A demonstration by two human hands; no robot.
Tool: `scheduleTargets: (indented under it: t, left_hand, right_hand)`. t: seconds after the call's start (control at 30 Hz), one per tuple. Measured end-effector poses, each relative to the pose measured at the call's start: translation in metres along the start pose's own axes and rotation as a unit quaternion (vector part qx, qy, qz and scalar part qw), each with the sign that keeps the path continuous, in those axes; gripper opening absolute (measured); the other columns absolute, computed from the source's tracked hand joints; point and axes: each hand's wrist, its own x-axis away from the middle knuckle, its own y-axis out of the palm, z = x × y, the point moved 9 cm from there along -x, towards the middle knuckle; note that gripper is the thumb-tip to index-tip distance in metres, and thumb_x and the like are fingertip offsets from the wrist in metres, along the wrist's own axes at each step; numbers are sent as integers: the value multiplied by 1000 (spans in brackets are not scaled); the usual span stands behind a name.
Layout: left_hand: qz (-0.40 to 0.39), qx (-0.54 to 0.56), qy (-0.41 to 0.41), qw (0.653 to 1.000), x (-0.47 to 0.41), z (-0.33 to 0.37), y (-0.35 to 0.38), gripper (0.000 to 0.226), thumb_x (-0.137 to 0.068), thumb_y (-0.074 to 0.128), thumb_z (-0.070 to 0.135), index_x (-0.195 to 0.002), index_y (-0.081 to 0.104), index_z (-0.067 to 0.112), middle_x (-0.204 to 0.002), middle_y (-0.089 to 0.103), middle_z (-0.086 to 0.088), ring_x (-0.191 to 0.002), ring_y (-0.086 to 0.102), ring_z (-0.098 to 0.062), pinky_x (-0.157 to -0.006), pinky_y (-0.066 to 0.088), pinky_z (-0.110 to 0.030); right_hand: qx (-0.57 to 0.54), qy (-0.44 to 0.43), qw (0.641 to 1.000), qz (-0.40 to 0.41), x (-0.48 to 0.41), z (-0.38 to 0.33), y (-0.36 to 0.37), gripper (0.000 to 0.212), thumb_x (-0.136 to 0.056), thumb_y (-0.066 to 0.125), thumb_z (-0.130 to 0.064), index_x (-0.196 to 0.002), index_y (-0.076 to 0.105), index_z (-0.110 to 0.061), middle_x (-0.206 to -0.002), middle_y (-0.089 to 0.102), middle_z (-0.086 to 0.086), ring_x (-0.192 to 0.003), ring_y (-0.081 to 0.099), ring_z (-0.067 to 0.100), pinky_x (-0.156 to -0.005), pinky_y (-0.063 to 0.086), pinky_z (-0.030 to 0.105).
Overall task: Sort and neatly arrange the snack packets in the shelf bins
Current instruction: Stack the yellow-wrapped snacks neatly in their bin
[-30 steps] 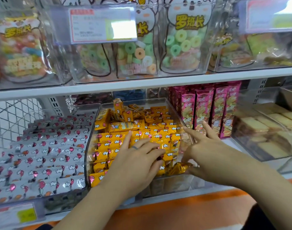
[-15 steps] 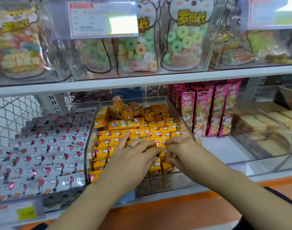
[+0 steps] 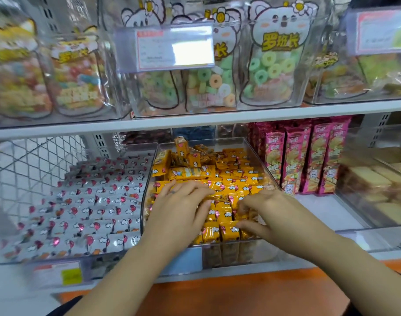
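Where the orange packets [image 3: 231, 179] lie: clear bin [image 3: 229, 254], under my hands.
Left hand [image 3: 183, 208]: flat, pressing the rows.
Right hand [image 3: 277, 210]: pinching a front packet.
Loose packet [image 3: 190, 173]: twelve o'clock, lying nine-to-three, nearer my left.

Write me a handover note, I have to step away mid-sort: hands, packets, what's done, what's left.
Left hand lies flat on the orange packets in the clear bin.
Right hand pinches packets at the bin's front right.
Done: middle rows look lined up; white packets in the neighbouring bin lie in rows.
To do: the jumbled heap at the back, and probably the front right corner.
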Motion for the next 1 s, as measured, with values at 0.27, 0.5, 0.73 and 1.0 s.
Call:
scheduleTargets:
  t: [0.27,0.5,0.73,1.0]
  left_hand:
    - [-23,-124,-111,986,-50,-38,-2,51,-91,51,37,-139,34,32,-134,40,-9,-120,46,-31,-100,42,-47]
    - [-124,-157,-122,972,-74,-49,24,55,-92,50,46,-141,28,37,-154,9,-8,-119,51,-31,-94,46,-43]
    - [-7,-89,-97,991,-61,-34,-2,39,-89,61,25,-126,49,27,-136,39,-8,-99,61,-26,-81,53,-33]
    - [79,10,51,996,-1,20,-34,49,-72,74,14,-118,59,20,-139,39,-6,-89,60,-19,-67,55,-32]
  right_hand:
    - [-87,-2,992,89,0,16,-14,33,-86,42,-54,-82,65,-31,-80,60,-22,-81,50,-4,-78,34,12]
    - [-90,1,988,123,5,25,-12,29,-87,44,-50,-82,65,-31,-76,53,-29,-78,46,-11,-79,34,16]
    - [-112,-1,980,167,8,26,-21,26,-87,46,-46,-77,63,-29,-69,51,-27,-74,46,-10,-77,36,17]
    - [-142,24,973,181,11,21,-26,25,-87,63,-34,-112,63,-32,-85,51,-39,-82,43,-15,-79,38,21]
